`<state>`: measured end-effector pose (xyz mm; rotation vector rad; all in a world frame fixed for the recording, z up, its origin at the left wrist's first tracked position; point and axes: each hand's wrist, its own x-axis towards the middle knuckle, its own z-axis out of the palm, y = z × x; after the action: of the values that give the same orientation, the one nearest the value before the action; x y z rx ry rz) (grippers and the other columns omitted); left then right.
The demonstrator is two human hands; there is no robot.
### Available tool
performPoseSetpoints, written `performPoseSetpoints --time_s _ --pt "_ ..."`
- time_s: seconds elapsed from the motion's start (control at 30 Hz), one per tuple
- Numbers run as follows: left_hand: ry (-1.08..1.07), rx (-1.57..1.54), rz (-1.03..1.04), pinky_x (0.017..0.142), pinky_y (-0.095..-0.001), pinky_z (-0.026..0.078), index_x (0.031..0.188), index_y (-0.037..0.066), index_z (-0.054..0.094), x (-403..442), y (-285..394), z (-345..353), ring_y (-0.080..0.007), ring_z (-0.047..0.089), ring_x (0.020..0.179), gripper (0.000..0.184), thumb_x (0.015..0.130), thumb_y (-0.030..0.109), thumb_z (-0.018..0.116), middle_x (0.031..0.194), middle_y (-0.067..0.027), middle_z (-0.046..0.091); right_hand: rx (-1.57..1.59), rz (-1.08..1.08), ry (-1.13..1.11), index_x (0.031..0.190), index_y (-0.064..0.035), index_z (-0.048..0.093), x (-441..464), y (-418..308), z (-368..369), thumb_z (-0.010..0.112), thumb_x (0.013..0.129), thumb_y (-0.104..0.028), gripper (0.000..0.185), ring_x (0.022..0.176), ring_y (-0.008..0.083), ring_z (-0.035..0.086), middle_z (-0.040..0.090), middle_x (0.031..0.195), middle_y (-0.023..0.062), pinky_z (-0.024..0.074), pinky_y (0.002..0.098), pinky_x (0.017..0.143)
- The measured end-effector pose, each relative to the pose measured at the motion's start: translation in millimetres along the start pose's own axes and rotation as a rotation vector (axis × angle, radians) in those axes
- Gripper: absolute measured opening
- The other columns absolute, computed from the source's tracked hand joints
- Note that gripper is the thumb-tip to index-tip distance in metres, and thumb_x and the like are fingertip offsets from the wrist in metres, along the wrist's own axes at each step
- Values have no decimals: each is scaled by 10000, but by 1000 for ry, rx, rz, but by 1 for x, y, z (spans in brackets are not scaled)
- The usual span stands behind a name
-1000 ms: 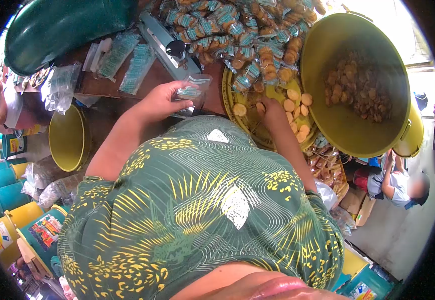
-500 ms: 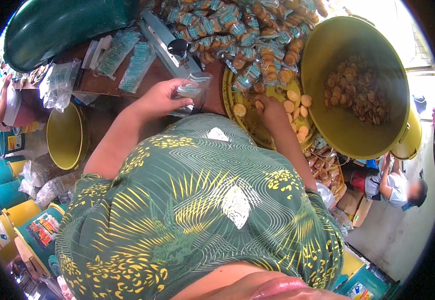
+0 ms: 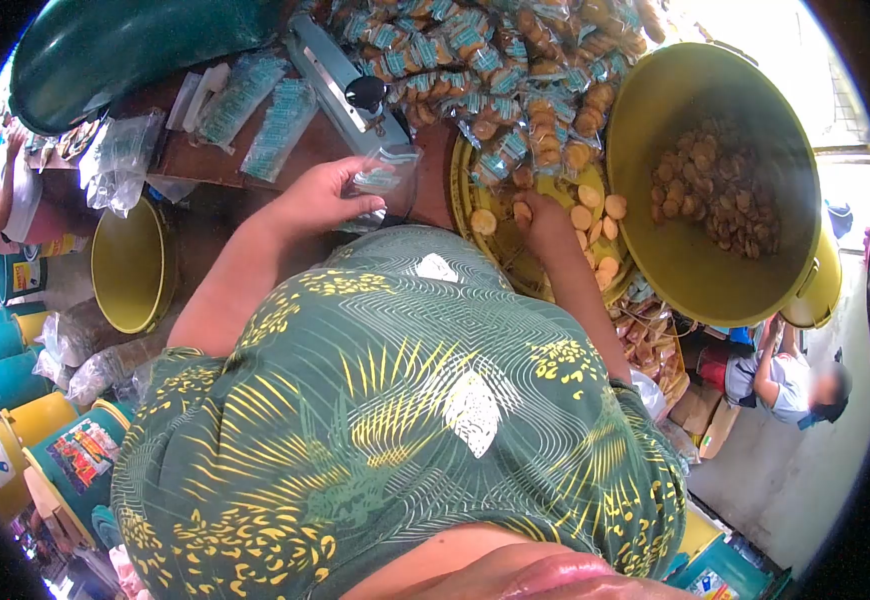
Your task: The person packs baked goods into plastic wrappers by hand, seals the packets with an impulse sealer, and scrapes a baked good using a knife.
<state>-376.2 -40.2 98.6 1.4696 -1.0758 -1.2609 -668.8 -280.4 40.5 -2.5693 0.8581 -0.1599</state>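
My left hand point(image 3: 340, 198) pinches a clear plastic bag point(image 3: 391, 172) with teal print between thumb and fingers. Over the round yellow lid point(image 3: 547, 281), my right hand point(image 3: 543, 222) has its fingers closed on a round cookie point(image 3: 523, 214). Loose cookies point(image 3: 581, 217) lie on the lid to the right of that hand, and a single cookie point(image 3: 483, 222) lies to its left. A heap of filled cookie packets point(image 3: 465, 60) reaches the lid's far edge. The blue bag sealer point(image 3: 340, 85) stands beyond my left hand.
A tilted yellow tub point(image 3: 645, 240) with many cookies stands at the right. Stacks of printed bags point(image 3: 280, 130) lie beside the sealer, near a dark green tub point(image 3: 145, 60). An empty yellow bucket point(image 3: 131, 265) is at the left. One person point(image 3: 785, 385) is at the right, another point(image 3: 0, 190) at far left.
The table items sit slightly lower and further right in view. My right hand stays over the lid, its cookie now showing more clearly. My left hand still holds the bag.
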Motion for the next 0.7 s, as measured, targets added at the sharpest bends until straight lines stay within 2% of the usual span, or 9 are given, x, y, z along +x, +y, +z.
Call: performPoseSetpoints --time_s 0.07,0.27,0.47,0.57,0.7 --pt "2 -4 -8 940 -289 469 1321 71 541 -1 1 0 -104 579 1077 439 904 74 678 1176 -39 646 13 9 61 1109 -49 592 2 -6 -1 652 838 -122 287 956 419 615 651 1003 234 502 470 822" --pt "7 -47 -17 949 -293 470 1330 69 534 -1 -2 -3 -112 578 1090 449 904 74 677 1192 -46 642 -1 145 -23 1138 -56 611 4 -18 -9 659 841 -134 310 974 421 616 654 1037 237 504 458 822" --pt "4 17 -9 955 -299 473 1334 68 530 0 2 -3 -113 581 1088 453 905 75 676 1203 -51 637 -16 71 -11 1094 -47 613 1 -5 -3 657 855 -145 262 965 416 619 654 1018 231 505 454 821" --pt "-5 16 -19 954 -302 474 1331 69 533 1 4 -2 -115 579 1093 451 905 83 679 1219 -53 630 -8 88 112 1186 -95 622 1 -15 -3 588 917 -200 291 938 429 630 651 1028 246 509 500 813" --pt "-2 11 5 952 -305 473 1325 71 539 3 1 -3 -115 576 1094 447 903 95 685 1226 -47 627 -30 98 31 1166 -96 633 2 -9 -2 588 918 -208 276 937 428 630 646 1032 247 510 501 813"
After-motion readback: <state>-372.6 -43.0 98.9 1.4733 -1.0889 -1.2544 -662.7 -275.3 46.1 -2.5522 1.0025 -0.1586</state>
